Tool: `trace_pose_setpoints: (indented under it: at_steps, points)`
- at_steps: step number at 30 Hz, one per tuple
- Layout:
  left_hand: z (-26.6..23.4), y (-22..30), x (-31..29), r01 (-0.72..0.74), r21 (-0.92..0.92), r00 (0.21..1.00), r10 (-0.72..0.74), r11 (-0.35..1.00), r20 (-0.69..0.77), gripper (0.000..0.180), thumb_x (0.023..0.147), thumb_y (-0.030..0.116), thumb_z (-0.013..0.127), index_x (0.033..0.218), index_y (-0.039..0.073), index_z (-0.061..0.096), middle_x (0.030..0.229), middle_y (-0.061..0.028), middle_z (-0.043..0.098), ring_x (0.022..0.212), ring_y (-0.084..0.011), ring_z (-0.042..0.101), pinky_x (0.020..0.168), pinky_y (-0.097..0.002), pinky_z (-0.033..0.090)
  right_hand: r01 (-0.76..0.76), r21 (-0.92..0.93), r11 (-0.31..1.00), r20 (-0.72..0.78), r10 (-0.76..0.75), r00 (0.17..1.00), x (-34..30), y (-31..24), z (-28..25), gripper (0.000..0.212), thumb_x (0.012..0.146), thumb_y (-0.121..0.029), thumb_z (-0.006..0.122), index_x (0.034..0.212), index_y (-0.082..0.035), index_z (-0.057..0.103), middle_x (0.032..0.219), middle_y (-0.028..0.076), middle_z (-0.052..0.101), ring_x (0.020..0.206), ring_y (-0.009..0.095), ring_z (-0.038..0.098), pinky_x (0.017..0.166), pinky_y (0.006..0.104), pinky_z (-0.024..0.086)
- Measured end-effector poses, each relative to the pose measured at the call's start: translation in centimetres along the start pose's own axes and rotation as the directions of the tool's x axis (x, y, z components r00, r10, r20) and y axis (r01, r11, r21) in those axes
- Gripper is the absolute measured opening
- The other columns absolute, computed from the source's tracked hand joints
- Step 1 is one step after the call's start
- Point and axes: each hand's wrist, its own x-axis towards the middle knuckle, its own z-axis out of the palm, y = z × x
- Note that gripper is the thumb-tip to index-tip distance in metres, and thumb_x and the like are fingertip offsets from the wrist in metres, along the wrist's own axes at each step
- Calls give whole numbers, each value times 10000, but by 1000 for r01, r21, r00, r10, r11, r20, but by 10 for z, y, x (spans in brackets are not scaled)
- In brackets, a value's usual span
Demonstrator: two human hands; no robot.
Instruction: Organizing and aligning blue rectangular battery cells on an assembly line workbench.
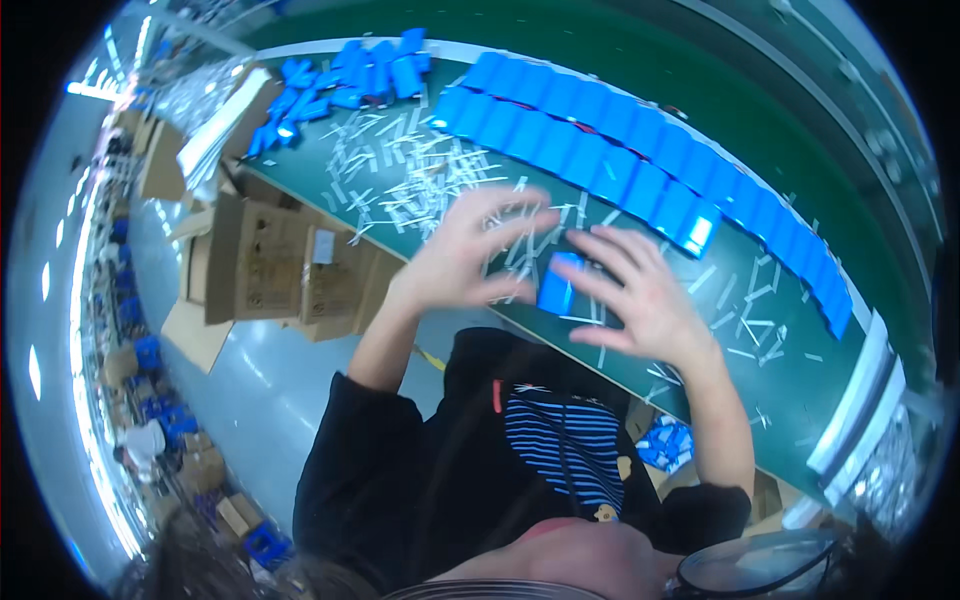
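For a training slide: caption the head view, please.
Both hands, left hand and right hand, handle a blue block over a green table.

Cardboard boxes [270,265] beside green table [800,370]

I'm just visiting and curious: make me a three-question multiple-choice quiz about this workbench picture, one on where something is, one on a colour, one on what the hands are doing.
1. Where do the long rows of blue blocks lie?
A. Along the far side of the green bench
B. On the floor
C. Inside the cardboard boxes

2. What colour is the small block between the hands?
A. Red
B. Blue
C. Yellow

3. How are the fingers of the left hand and right hand?
A. Clenched in fists
B. Flat, palms pressed on the bench
C. Spread open around the block

Answers: 1 A, the rows run along the bench's far edge, beyond the scattered white strips. 2 B, it matches the blue rows. 3 C, fingers are splayed on each side of the block; whether they grip it is unclear.
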Motion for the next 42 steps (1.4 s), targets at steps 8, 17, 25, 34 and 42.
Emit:
trace_pose_setpoints:
  at_steps: [8, 17, 25, 34, 42]
  points:
    - [-81, -181, 47, 430, 588, 856, -102, 685, -507, 457, 960, 373, 791, 1359, 166, 704, 1404, -75, 655, 1288, -339, 599, 1107, -427, 469, 109, -95, 989, 102, -100, 990, 4, 4, 14, 461, 870, -349, 830, 1294, -214, 709, 1504, 58, 593, 1421, 290, 534, 1265, 517, 353]
    - [-81, -219, 39, 542, 661, 841, -334, 519, -426, 475, 966, 443, 775, 1380, 227, 689, 1360, -39, 669, 1267, -354, 605, 1069, -456, 510, 101, -73, 992, 65, -96, 993, 3, 5, 17, 381, 885, -299, 823, 1234, -195, 711, 1503, 52, 593, 1437, 288, 527, 1292, 512, 333]
    - [-76, -227, 24, 451, 625, 870, -157, 637, -467, 403, 990, 395, 746, 1342, 205, 694, 1235, -62, 711, 1159, -351, 644, 995, -423, 547, 104, -92, 990, 63, -99, 993, 1, 7, 16, 384, 893, -305, 818, 1245, -197, 710, 1514, 55, 589, 1446, 294, 523, 1294, 508, 336]
    - [-79, -225, 38, 480, 543, 830, -156, 689, -535, 359, 1015, 334, 726, 1324, 155, 690, 1186, -96, 707, 1089, -339, 653, 939, -408, 556, 95, -77, 992, 72, -90, 993, -1, 7, 15, 381, 908, -316, 810, 1254, -199, 704, 1516, 59, 584, 1453, 296, 517, 1295, 508, 338]
    - [-80, -214, 45, 484, 673, 869, -217, 559, -444, 397, 986, 292, 771, 1319, 92, 685, 1131, -94, 697, 1011, -325, 653, 898, -389, 550, 110, -103, 989, 75, -103, 992, 0, 5, 15, 387, 909, -312, 807, 1259, -198, 687, 1492, 62, 587, 1452, 295, 511, 1292, 492, 346]
